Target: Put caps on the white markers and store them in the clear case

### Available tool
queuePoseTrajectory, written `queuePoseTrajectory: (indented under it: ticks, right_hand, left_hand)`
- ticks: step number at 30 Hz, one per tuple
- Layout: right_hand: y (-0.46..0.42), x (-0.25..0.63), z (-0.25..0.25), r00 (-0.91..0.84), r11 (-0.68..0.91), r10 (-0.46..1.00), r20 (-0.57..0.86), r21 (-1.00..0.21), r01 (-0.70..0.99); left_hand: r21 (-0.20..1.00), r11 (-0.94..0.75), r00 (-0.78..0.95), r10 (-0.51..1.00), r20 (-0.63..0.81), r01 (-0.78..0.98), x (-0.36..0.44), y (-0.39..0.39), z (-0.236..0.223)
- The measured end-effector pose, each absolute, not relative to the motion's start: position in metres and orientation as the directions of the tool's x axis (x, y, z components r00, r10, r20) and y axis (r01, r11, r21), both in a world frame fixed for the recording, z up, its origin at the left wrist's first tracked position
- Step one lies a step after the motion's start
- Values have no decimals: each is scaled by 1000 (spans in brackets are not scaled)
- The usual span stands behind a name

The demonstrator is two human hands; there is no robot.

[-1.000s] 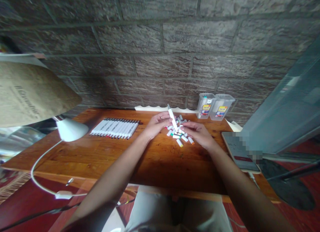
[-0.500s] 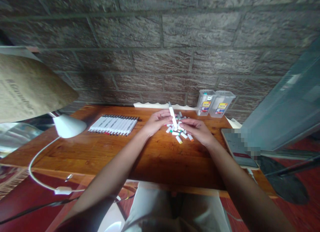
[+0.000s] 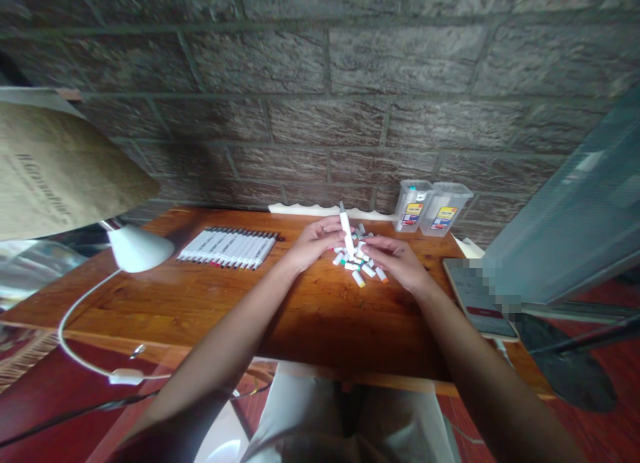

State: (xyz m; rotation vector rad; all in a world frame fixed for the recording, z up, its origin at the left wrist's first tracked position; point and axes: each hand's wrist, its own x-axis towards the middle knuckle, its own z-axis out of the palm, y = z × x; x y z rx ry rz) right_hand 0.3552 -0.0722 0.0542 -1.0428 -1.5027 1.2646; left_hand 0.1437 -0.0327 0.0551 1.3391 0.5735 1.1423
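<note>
My left hand [image 3: 320, 240] is closed around a white marker [image 3: 347, 230], which stands nearly upright with its grey tip pointing up. Just right of the marker's lower end, my right hand [image 3: 393, 255] pinches a small white marker cap [image 3: 362, 250], partly covered by the fingers. Beneath and between both hands lies a loose heap of marker caps [image 3: 359, 278], white with coloured ends such as green, yellow and orange. Farther left, a row of white markers [image 3: 227, 248] lies side by side, their dark tips facing the wall.
Two clear plastic containers [image 3: 443, 213] stand at the back right by the brick wall. A tablet [image 3: 480, 300] lies at the desk's right edge. On the left is a lamp with a white base [image 3: 140, 250] and trailing cable. A white scalloped strip [image 3: 300, 212] runs along the wall.
Both hands keep nearly the same pose, with the marker still in the left. The whole view has shifted very slightly.
</note>
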Motion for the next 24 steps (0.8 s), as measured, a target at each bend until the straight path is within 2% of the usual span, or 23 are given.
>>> queuePoseTrajectory:
  ticks: [8, 13, 19, 21, 24]
  right_hand:
    - [-69, 361, 56, -150, 82, 986, 74, -996, 45]
    - [-64, 370, 52, -262, 186, 955, 140, -969, 162]
    - [-71, 374, 55, -480, 208, 877, 26, -920, 331]
    - [-73, 372, 56, -494, 209, 869, 11, -914, 347]
    - [-72, 371, 52, -480, 268, 875, 65, -890, 368]
  left_hand:
    - [928, -157, 373, 883, 285, -337, 142, -31, 55]
    - [927, -158, 371, 883, 286, -339, 142, -30, 55]
    - [923, -132, 355, 896, 267, -361, 141, -31, 56]
    - [921, -132, 352, 897, 269, -367, 142, -31, 56]
    - [918, -131, 356, 894, 273, -374, 143, -30, 56]
